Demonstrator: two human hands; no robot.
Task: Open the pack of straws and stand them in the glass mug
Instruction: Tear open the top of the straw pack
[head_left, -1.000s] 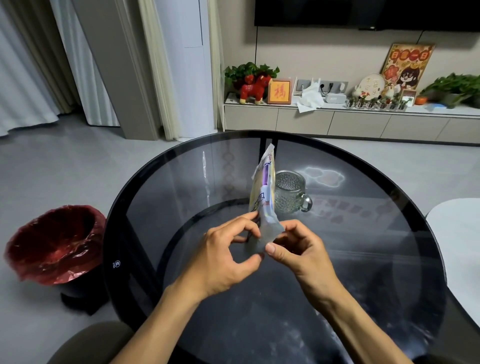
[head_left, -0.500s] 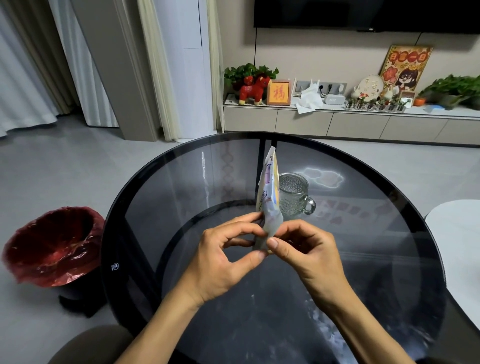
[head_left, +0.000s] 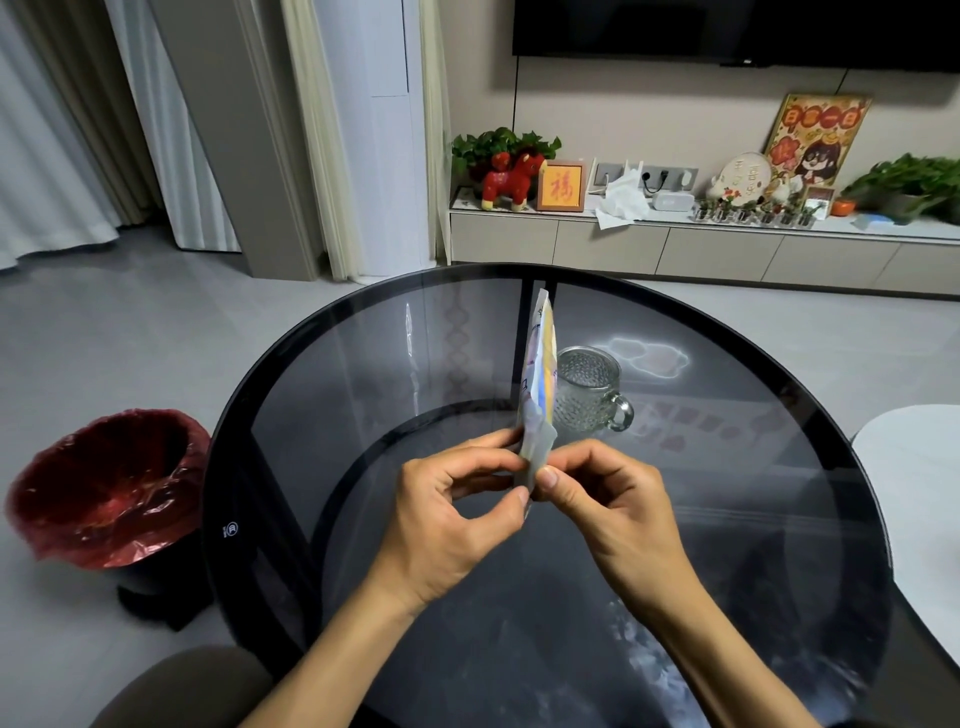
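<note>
Both hands, left hand and right hand, pinch the straw pack's lower edge just before the glass mug; a sudden tear could scatter straws across the counter.

Clear knobbly-patterned mug — pack seemingly white, yellow, purple — red-lined bin.

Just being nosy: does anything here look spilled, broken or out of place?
Nothing serious. The glass mug stands upright and empty on the table; both hands pinch the crumpled straw pack. Only a loose white tissue flops over the cabinet edge.
</note>
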